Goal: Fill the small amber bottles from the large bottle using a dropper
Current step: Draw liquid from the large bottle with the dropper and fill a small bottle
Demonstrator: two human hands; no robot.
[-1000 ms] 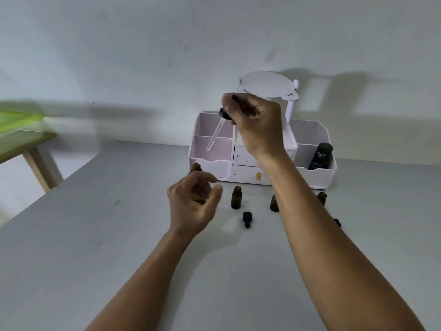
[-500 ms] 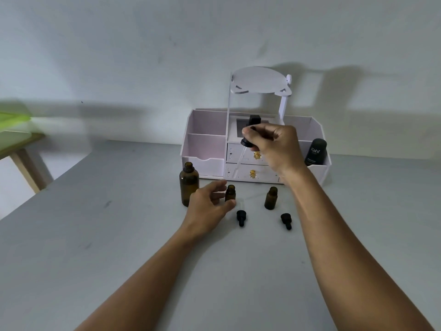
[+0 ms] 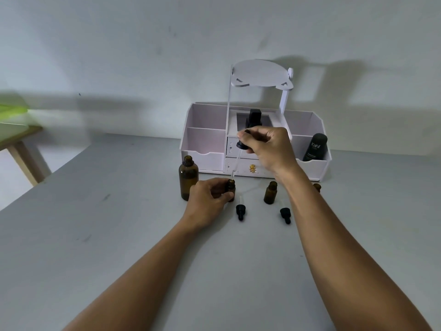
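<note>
We hold the left hand (image 3: 210, 201) low on the grey surface (image 3: 119, 235), its fingers (image 3: 224, 195) curled together around a small amber bottle (image 3: 231, 187) that stands upright, mouth up, just right of the large amber bottle (image 3: 188, 177). The large bottle also stands upright and uncapped, touching or nearly touching the back of the left hand; we cannot tell which. We hold the right hand (image 3: 267, 146) above, its fingers pinched shut on the black bulb of the dropper (image 3: 238, 154). The dropper's long axis runs steeply downward and slightly leftward, bulb at top, clear glass tip at the mouth of the gripped small bottle; whether the tip is inside the neck we cannot tell. A second small amber bottle (image 3: 270, 192) stands upright, open, to the right, apart from both hands. Two black dropper caps (image 3: 240, 211) lie on the surface in front of the bottles. A white organizer (image 3: 205, 139) stands behind, against the wall.
</note>
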